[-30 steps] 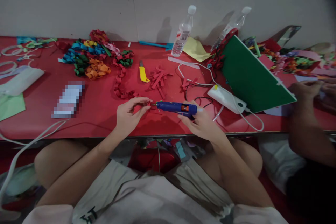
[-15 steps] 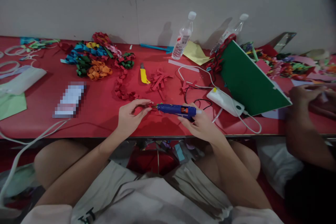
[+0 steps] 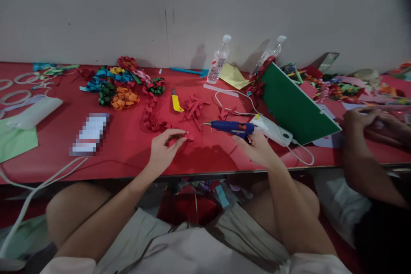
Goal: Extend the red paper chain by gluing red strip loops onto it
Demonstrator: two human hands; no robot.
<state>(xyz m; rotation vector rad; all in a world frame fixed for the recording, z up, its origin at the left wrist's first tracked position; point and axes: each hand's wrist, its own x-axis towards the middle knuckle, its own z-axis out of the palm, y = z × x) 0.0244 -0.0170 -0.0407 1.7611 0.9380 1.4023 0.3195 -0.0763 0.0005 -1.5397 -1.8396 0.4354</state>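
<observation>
My left hand [image 3: 163, 150] is closed, pinching a small red paper strip [image 3: 190, 138] between thumb and fingertips. In my right hand [image 3: 260, 150] is a blue hot glue gun [image 3: 228, 126], gripped by its handle. Its nozzle points left and sits above and to the right of the strip, apart from it. A red paper chain [image 3: 150, 120] lies just beyond my left hand. Past the nozzle is a loose pile of red paper strips [image 3: 194, 107], with a yellow utility knife [image 3: 176, 102] to its left.
A power strip [image 3: 272, 129] with a white cable and a leaning green board [image 3: 297, 105] stand at right, near a co-worker's hands [image 3: 362, 122]. Two bottles, one a water bottle [image 3: 218, 63], stand behind. Coloured paper chains [image 3: 123, 98] and a phone [image 3: 90, 134] lie left.
The glue gun has moved right in my right hand, and its nozzle has come away from the red strip. My left hand still pinches the strip. The camera view has tilted up slightly.
</observation>
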